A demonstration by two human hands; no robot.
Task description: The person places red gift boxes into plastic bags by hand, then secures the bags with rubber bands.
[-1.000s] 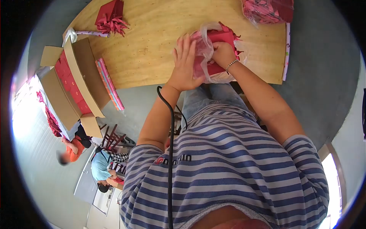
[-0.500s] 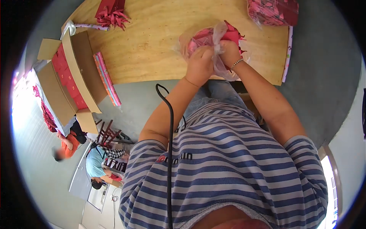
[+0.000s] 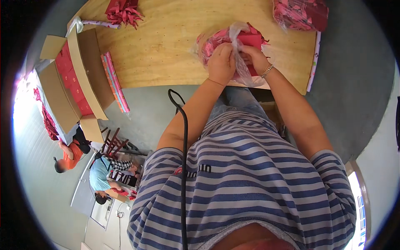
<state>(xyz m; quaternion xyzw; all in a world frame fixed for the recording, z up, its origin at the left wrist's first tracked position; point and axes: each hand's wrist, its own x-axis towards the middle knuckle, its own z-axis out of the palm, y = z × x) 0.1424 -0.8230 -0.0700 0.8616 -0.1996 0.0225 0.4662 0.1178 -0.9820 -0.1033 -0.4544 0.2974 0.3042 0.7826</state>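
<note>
A clear plastic bag [image 3: 238,34] with red ribboned items [image 3: 250,40] inside lies at the table's near edge. My left hand [image 3: 221,62] is closed, its fingers pinching the plastic on the bag's left side. On the other side my right hand [image 3: 255,59] has its fingertips bent onto the bag's gathered plastic, with the palm turned toward the red items. A loose strip of plastic hangs between both hands. What lies under the fingers is partly hidden.
The wooden table [image 3: 166,46] holds another wrapped red bundle [image 3: 301,14] at far right and red ribboned items [image 3: 123,11] at far left. An open carton [image 3: 85,71] with red packs stands left, beside patterned rolls [image 3: 114,81]. Two people [image 3: 100,173] work beyond; a black cable [image 3: 184,146] hangs close.
The gathered plastic between my hands has loosened and hangs more openly. My right hand has turned and shifted slightly right, its fingers less tightly curled; my left has moved up slightly.
</note>
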